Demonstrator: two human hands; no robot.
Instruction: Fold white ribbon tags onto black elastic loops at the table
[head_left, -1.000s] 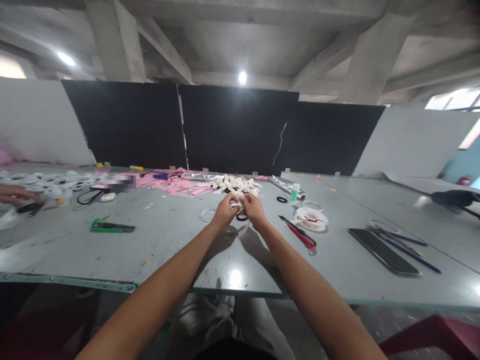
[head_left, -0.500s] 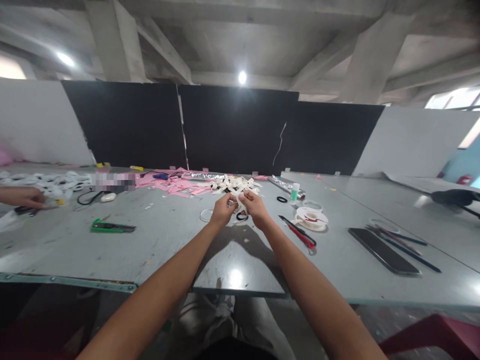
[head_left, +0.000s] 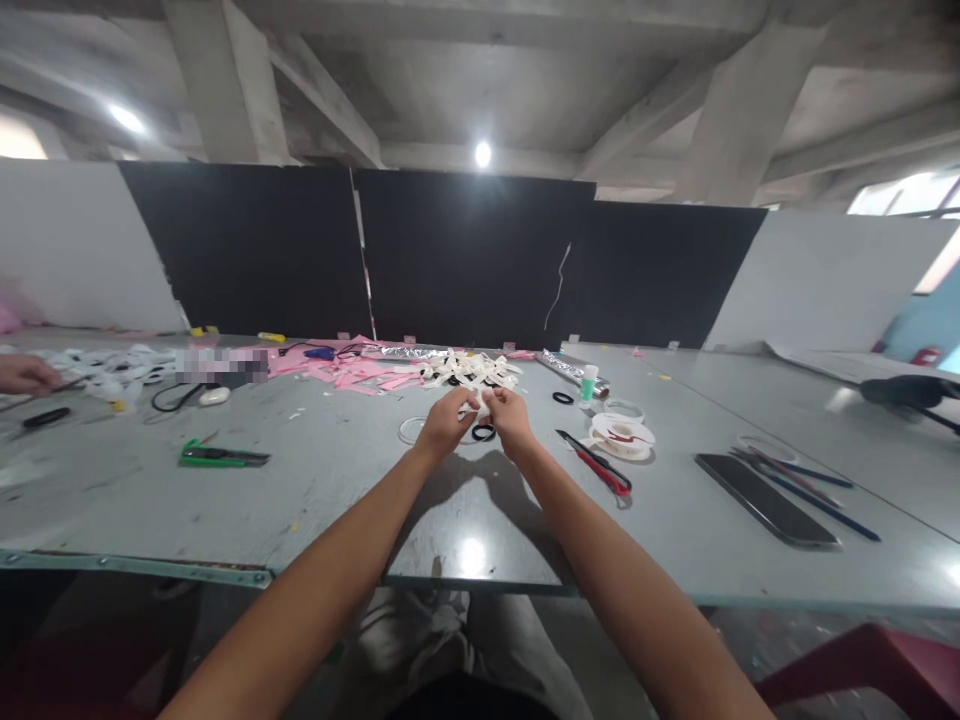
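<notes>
My left hand and my right hand meet over the grey table, fingertips pinched together on a small piece of white ribbon. A black ring lies on the table just under my hands. Behind them sits a pile of finished white ribbon bows. A clear tape ring lies left of my left hand.
Red-handled scissors, a white ribbon spool, a phone and pens lie to the right. A green cutter lies left. Pink scraps and foil rolls sit behind. Another person's hand works at far left.
My hands have stayed together on the ribbon piece, shifting slightly. The hanging ribbon tail seen a second ago is gone. The other person's hand at far left has drawn back.
</notes>
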